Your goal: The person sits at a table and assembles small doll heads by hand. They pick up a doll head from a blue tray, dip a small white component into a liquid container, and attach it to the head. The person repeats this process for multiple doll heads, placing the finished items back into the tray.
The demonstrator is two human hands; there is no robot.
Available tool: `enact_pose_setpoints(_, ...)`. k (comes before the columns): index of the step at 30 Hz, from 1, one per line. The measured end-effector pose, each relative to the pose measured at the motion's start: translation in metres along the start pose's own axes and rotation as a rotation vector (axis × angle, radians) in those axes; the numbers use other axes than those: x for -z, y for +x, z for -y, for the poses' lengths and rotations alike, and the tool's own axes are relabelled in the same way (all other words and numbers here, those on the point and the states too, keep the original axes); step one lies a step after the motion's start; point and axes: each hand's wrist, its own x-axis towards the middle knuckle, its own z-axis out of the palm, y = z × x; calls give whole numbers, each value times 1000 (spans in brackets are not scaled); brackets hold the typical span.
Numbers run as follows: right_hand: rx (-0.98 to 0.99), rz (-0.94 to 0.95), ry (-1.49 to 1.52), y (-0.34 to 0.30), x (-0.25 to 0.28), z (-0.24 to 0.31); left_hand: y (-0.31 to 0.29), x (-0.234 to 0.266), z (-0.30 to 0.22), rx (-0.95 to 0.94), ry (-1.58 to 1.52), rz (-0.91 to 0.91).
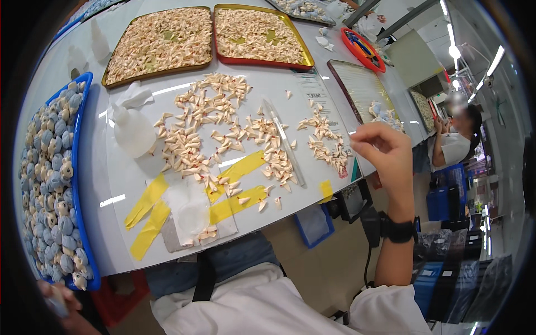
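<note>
Down at the lower left corner, the left hand (70,315) is barely in view, its fingers curled around a pale blue piece (54,304) so blurred and cut by the dark lens rim that its shape won't come clear. Over to the right hand (385,153), up at the table's right side: fingers bent, thumb drawn in toward the forefinger, but whether those tips meet, or pinch something tiny, I can't tell. Just left of it, small cream pointed pieces (329,142) with reddish tips lie loose, more heaped mid-table, many overlapping. That hand hides part of the blue-and-cream pieces (382,111) at the near end of a dark-edged clear tray (360,89). A slim white pen-like tool (283,139) lies between two groups, a few pieces against it. Far side now: two shallow tins (167,35) brimming with more cream pieces. On the left, a blue tray (76,167) full of round blue-and-cream pieces runs into the dark rim. There's open white tabletop (95,128) between that tray and the translucent squeeze bottle (134,134). Near the front edge, yellow tape strips (149,202) flank a round translucent dish (192,216), its contents unreadable, with a few pieces just beside it.
</note>
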Motion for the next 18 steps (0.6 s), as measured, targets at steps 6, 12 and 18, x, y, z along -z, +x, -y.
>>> enact_pose_setpoints(6, 92, 153, 71, -23, -36, 33, -10, -76, 27, -152, -66, 129)
enact_pose_setpoints(12, 104, 192, 209, -37, -80, 63, -2, -107, 56, 208, -550, 166)
enact_pose_setpoints(18, 353, 425, 71, -25, -127, 91, 1, -112, 59, 175, -607, 127)
